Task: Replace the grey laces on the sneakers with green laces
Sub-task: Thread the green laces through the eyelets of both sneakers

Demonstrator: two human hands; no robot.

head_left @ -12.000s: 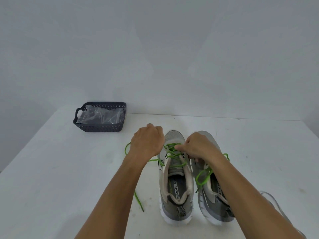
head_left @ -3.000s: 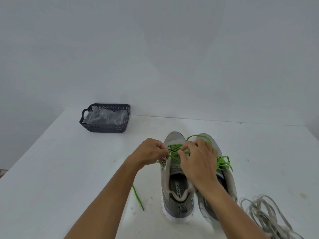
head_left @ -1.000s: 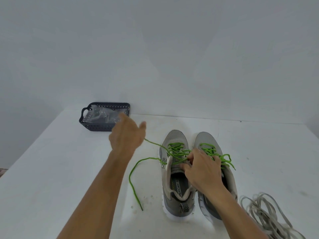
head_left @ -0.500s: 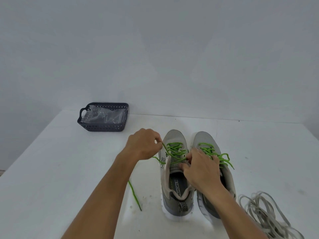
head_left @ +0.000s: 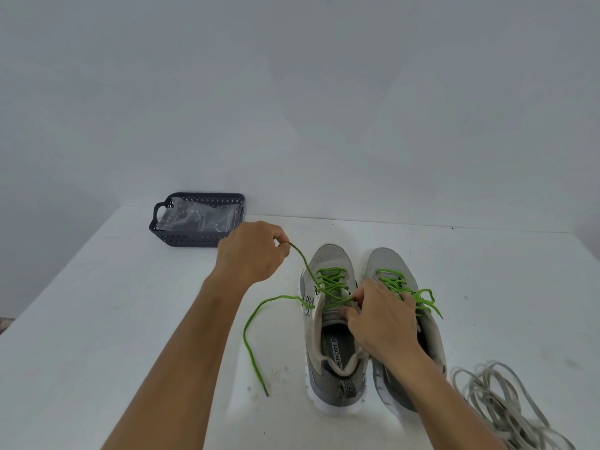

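Lacing under way on a white table point(head_left: 97, 319), matte, lightly scuffed and speckled near the heels; broad flat top gives room to run cord out sideways. Two grey mesh sneakers side by side, toes pointing away, white foam soles: left sneaker point(head_left: 328, 358) being worked, right sneaker point(head_left: 422, 336) already crossed with its own green lace point(head_left: 418, 295), ends bunched loose over its outer side. Parked at the back left corner, well apart: dark plastic basket point(head_left: 194, 240), lattice walls, crinkled clear plastic bag point(head_left: 198, 216) inside, probably the packaging for the new cord. Dumped at the lower right, near the right sneaker's heel: grey laces point(head_left: 500, 407), flat, limp, tangled in a heap, so removal looks done. Left hand point(head_left: 251, 251) raised above and left of the toe, fingers curled, pinching one end of the green lace point(head_left: 303, 259) and drawing it taut up out of the eyelets, presumably to take out slack. Right hand point(head_left: 381, 319) over the tongue, fingertips pinching the lace at the upper crossing, most likely to keep the lower rows from loosening. Other free end point(head_left: 251, 336) drooping in a curve off the left side onto the table; round thin cord, tip lying near the heel. Upper eyelets and a knot judged still to do.
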